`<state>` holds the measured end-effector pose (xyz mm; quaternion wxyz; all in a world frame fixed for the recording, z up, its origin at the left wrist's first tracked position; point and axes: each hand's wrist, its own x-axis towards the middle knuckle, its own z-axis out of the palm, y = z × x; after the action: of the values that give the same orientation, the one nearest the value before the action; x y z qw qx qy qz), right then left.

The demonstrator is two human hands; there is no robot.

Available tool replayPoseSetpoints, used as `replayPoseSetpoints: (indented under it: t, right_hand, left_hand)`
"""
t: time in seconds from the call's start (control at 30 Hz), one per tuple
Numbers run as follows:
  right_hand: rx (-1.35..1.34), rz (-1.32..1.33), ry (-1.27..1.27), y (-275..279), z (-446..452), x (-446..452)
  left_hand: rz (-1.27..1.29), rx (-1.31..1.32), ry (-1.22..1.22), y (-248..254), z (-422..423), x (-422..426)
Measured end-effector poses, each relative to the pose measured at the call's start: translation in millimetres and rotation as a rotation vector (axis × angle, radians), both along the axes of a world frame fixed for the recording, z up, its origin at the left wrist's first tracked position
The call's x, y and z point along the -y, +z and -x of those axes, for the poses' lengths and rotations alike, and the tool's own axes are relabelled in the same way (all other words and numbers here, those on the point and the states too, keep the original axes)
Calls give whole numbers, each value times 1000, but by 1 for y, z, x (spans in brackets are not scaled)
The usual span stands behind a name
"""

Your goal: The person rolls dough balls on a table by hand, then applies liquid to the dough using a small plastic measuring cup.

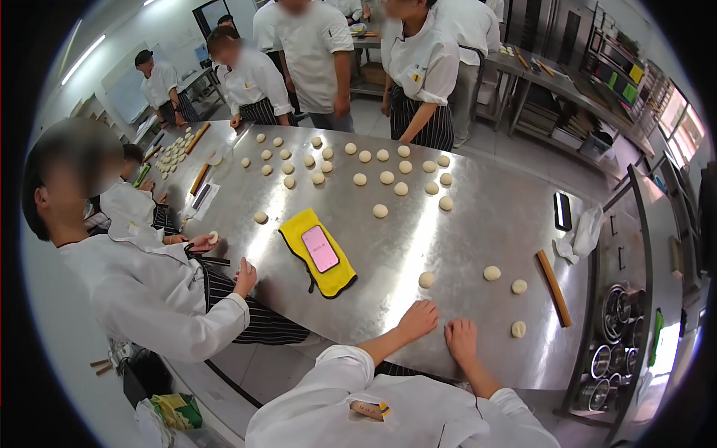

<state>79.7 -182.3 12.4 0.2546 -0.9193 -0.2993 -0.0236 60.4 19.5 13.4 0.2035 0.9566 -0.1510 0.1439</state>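
Note:
My left hand (420, 319) rests on the steel table (336, 317) near its front edge, fingers slightly bent and apart, holding nothing I can see. A dough ball (426, 280) lies just beyond its fingertips, not touched. Beside it my right hand (461, 337) also lies on the steel, fingers loosely bent, with nothing visible in it. To its right are several more dough balls, among them one with a crease (518, 329). A wooden rolling pin (553, 289) lies farther right.
A pink-screened phone (320, 249) lies on a yellow cloth (340, 282) left of centre. Rows of dough balls (387, 178) cover the far side. A black phone (562, 211) and white plastic bag (588, 232) are at right. A person at left holds dough (213, 237); others stand opposite.

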Motion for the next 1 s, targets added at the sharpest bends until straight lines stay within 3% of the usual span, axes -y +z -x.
replayPoseSetpoints:
  t: [0.13, 0.2, 0.33, 0.4, 0.5, 0.57, 0.7, 0.73, 0.8, 0.9, 1.0]
  right_hand:
    - [-20, 9, -119, 2, -8, 15]
    - [257, -40, -60, 9, 17, 19]
    - [93, 28, -29, -5, -1, 1]
    - [-2, 28, -123, -3, -15, 10]
    - [218, -11, -101, -9, 13, 26]
    - [131, 25, -68, 1, 13, 4]
    - [-3, 7, -117, -1, -18, 3]
    - [0, 3, -113, -3, -11, 7]
    - [254, -41, -69, 0, 9, 16]
    - [42, -36, -12, -5, 4, -7]
    - [-50, -12, -75, -3, -18, 1]
  left_hand:
    - [36, -49, 83, 0, 11, -20]
    - [79, 121, 54, -2, 25, -6]
    - [17, 36, -9, -3, -6, 0]
    - [23, -30, 69, 2, 7, -9]
    - [38, -41, 156, -8, 19, -14]
    - [78, 115, 85, -4, 23, 7]
    - [-73, -84, 63, 9, 1, -19]
    - [8, -59, 77, 7, 10, -25]
    - [32, 21, 83, 7, 19, -18]
    - [79, 81, 49, 4, 10, -2]
    - [25, -83, 101, 3, -8, -11]
